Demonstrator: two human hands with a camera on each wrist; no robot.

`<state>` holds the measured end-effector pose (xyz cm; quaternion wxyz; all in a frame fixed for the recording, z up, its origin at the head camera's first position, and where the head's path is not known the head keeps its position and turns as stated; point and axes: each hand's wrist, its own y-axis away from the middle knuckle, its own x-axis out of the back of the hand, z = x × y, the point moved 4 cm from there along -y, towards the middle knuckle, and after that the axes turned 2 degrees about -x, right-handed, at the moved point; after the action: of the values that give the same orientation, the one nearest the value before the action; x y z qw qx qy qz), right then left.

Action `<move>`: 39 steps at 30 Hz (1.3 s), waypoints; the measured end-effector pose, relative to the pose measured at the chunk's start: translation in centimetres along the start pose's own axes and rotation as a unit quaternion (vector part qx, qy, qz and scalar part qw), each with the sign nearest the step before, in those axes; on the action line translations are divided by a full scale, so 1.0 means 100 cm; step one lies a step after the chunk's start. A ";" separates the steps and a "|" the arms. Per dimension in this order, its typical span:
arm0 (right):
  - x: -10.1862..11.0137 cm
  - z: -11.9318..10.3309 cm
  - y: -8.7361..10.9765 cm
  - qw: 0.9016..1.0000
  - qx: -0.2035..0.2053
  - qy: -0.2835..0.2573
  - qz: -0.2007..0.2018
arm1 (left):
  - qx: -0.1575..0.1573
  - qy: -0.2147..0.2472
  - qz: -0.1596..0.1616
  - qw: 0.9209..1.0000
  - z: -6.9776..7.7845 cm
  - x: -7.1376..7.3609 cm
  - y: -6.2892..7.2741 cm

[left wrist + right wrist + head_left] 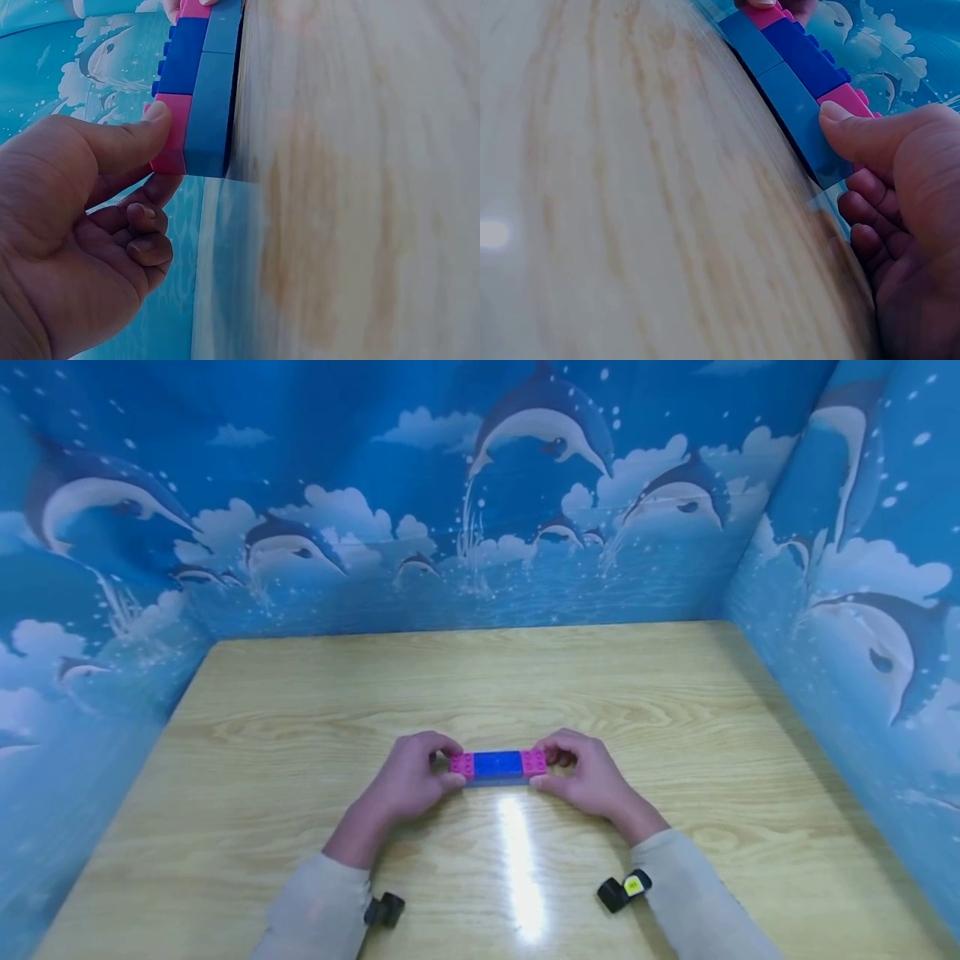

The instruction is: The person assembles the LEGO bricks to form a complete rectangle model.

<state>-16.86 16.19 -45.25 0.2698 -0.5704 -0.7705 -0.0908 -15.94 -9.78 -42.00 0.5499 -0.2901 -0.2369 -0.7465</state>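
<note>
A low row of toy building bricks lies on the table in the middle of the head view. Its top layer is a dark blue brick (498, 764) between a left pink brick (462, 765) and a right pink brick (533, 762). Beneath them run two lighter blue bricks (210, 112) set end to end. My left hand (416, 777) pinches the left pink brick between thumb and fingers. At the other end my right hand (588, 774) pinches the right pink brick, its thumb (840, 116) also near the lower blue brick's side.
The wood-grain table (300, 693) is bounded at the back and sides by blue dolphin-print sheeting (360, 460). A bright light reflection lies on the tabletop in front of the bricks. Black straps with small devices (625, 891) sit at both wrists.
</note>
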 end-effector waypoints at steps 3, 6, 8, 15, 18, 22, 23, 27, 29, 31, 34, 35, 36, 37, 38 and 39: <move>0.000 0.000 0.000 1.000 -0.003 0.001 -0.003 | 0.007 -0.005 -0.002 1.000 -0.001 0.000 0.000; 0.000 0.000 0.001 1.000 -0.007 -0.001 -0.006 | 0.015 -0.004 -0.004 1.000 -0.001 0.000 0.000; 0.000 0.000 0.001 1.000 -0.005 -0.002 -0.007 | 0.020 -0.001 -0.003 1.000 -0.002 0.001 0.000; 0.000 -0.001 0.000 1.000 0.004 -0.003 -0.011 | 0.037 0.004 0.004 0.999 -0.003 0.002 0.000; 0.000 0.000 0.000 1.000 -0.004 -0.013 -0.009 | 0.045 0.008 0.008 0.999 -0.004 0.001 0.000; 0.001 0.000 0.000 0.999 -0.016 -0.031 -0.001 | 0.057 0.004 0.014 0.998 -0.006 0.000 0.001; 0.001 -0.001 0.000 0.999 -0.018 -0.035 0.001 | 0.060 0.001 0.015 0.998 -0.006 -0.001 0.001; 0.001 -0.001 0.000 0.999 -0.030 -0.038 0.006 | 0.081 -0.005 0.018 0.997 -0.007 -0.004 0.000; 0.000 -0.001 0.001 0.999 -0.038 -0.038 0.007 | 0.091 -0.001 0.019 0.996 -0.008 -0.004 0.001; -0.001 0.000 0.001 0.998 -0.042 -0.035 0.008 | 0.095 0.004 0.021 0.995 -0.008 -0.005 0.001; -0.001 0.000 0.000 0.998 -0.046 -0.034 0.009 | 0.094 0.008 0.022 0.995 -0.008 -0.004 0.001; -0.001 0.000 0.000 0.998 -0.046 -0.032 0.010 | 0.092 0.008 0.023 0.995 -0.008 -0.004 0.001; -0.001 0.000 0.000 0.998 -0.047 -0.029 0.011 | 0.092 0.009 0.023 0.995 -0.008 -0.004 0.001; 0.000 0.000 -0.001 0.998 -0.048 -0.025 0.013 | 0.091 0.010 0.022 0.996 -0.008 -0.004 0.000; 0.000 0.000 -0.001 0.998 -0.052 -0.023 0.014 | 0.089 0.011 0.023 0.996 -0.008 -0.004 0.000; 0.000 0.000 -0.001 0.998 -0.055 -0.020 0.015 | 0.088 0.011 0.023 0.996 -0.008 -0.004 -0.001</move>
<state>-16.96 16.17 -45.23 0.2245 -0.5972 -0.7610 -0.1176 -16.05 -10.06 -42.84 0.5927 -0.2378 -0.2892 -0.7131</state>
